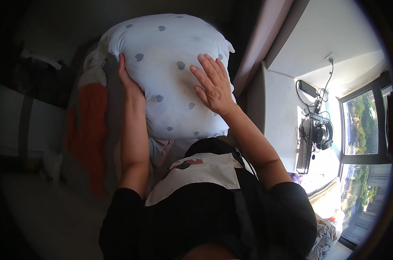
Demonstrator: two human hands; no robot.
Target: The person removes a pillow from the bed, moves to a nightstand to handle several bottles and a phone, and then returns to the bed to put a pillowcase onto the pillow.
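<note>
A white pillow (170, 78) printed with grey hearts is raised in front of me. My left hand (129, 76) supports its left edge, with the thumb showing and the other fingers hidden behind or under it. Over the pillow's right part, my right hand (212, 83) is spread with its fingers apart; whether the palm presses on the cloth or hovers just above cannot be told. Beyond my left forearm lies an orange-red cloth item (93, 120) with a pale speckled part at its top. Pink and light blue fabric (160, 149) shows below the pillow.
At the right, a white window ledge (281, 113) holds a wire basket (305, 146), headphones (326, 135), a black power adapter (308, 88) and tangled cables. Windows stand behind it. A plastic bag (324, 237) is at the lower right. The left side is dark.
</note>
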